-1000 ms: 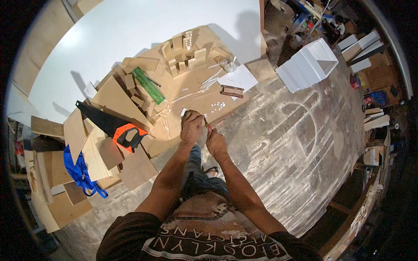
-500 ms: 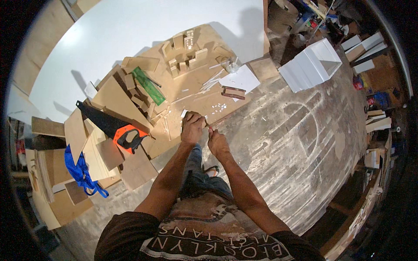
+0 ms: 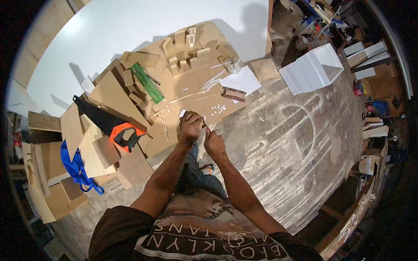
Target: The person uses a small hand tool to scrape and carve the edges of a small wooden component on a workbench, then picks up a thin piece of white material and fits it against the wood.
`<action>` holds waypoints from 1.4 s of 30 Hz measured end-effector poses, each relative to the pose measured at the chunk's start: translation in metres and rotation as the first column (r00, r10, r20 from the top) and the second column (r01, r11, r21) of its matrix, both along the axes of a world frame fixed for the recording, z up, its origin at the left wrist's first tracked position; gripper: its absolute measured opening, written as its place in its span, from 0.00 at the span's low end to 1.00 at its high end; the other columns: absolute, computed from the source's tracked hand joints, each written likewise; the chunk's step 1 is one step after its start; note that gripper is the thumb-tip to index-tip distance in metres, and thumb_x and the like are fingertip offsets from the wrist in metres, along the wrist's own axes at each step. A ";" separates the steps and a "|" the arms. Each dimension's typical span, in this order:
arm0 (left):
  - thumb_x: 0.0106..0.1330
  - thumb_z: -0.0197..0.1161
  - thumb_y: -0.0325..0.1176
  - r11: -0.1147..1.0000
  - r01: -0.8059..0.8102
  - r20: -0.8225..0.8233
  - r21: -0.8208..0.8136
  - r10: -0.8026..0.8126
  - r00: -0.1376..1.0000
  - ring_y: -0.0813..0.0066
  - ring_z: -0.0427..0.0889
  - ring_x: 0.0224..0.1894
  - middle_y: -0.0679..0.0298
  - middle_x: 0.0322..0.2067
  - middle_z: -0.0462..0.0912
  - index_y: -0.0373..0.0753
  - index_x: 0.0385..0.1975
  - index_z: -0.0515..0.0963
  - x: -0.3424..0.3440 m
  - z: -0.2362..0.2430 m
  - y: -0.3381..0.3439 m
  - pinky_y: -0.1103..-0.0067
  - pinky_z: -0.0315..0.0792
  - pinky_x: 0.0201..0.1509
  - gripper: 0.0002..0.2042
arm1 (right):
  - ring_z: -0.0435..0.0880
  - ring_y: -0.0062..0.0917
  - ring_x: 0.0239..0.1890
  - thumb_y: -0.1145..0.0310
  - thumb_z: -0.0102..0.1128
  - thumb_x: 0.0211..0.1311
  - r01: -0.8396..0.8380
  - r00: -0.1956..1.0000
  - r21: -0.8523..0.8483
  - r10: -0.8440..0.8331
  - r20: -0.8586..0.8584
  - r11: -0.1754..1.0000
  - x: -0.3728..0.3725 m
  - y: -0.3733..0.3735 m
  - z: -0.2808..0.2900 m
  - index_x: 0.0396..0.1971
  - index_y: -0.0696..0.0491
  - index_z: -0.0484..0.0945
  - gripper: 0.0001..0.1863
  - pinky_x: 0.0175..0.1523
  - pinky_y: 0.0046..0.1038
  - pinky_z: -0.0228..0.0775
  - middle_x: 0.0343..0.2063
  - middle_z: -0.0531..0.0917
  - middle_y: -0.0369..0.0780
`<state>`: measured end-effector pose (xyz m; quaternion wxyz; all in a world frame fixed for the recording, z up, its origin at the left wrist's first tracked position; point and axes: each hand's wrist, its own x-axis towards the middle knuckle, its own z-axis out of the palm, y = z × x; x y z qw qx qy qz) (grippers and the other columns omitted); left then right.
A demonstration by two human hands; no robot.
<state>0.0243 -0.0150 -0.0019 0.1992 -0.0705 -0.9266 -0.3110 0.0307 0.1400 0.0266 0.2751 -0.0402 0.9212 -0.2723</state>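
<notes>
- Two grips work close together at the near edge of the brown counter (image 3: 185, 82): the left grip (image 3: 190, 128) is curled over what seems a small brown piece (image 3: 184, 116), mostly hidden by the fingers.
- The right grip (image 3: 214, 142), just beside it, is clenched around a slim tool (image 3: 204, 124); whether its tip touches the piece, I cannot tell.
- Done, by the look of it: tan blocks (image 3: 180, 39) standing well beyond both grips, one bearing white specks, and loose white bits (image 3: 218, 107) cut small, near the right grip.
- Remaining, I judge: those bits look unplaced, and white strips (image 3: 211, 82) farther out look uncut.
- Left of the left grip, the orange-handled saw (image 3: 106, 124) lies unheld.
</notes>
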 end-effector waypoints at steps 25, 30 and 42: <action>0.50 0.63 0.25 0.965 -0.144 -0.068 0.219 0.163 0.984 0.54 0.78 0.40 0.57 0.30 0.82 0.35 0.24 0.82 0.009 -0.001 0.016 0.63 0.70 0.47 0.03 | 0.82 0.61 0.40 0.47 0.37 0.75 0.009 0.996 -0.023 -0.011 -0.093 1.000 0.010 0.007 -0.020 0.40 0.62 0.75 0.30 0.46 0.56 0.74 0.33 0.82 0.64; 0.53 0.61 0.28 0.956 -0.170 -0.094 0.237 0.197 0.976 0.54 0.79 0.37 0.56 0.28 0.80 0.36 0.21 0.77 0.009 -0.003 0.022 0.64 0.72 0.44 0.03 | 0.81 0.63 0.35 0.52 0.39 0.76 -0.025 0.987 0.011 0.026 -0.157 1.000 0.009 0.003 -0.020 0.36 0.63 0.75 0.27 0.42 0.57 0.73 0.28 0.81 0.63; 0.57 0.61 0.24 0.929 -0.146 -0.046 0.340 0.172 0.984 0.52 0.78 0.39 0.53 0.31 0.80 0.33 0.27 0.80 0.008 -0.008 0.012 0.64 0.72 0.44 0.03 | 0.81 0.62 0.40 0.50 0.41 0.75 -0.011 0.989 -0.204 -0.020 -0.149 0.979 -0.006 0.005 -0.033 0.45 0.63 0.73 0.27 0.45 0.56 0.74 0.32 0.81 0.64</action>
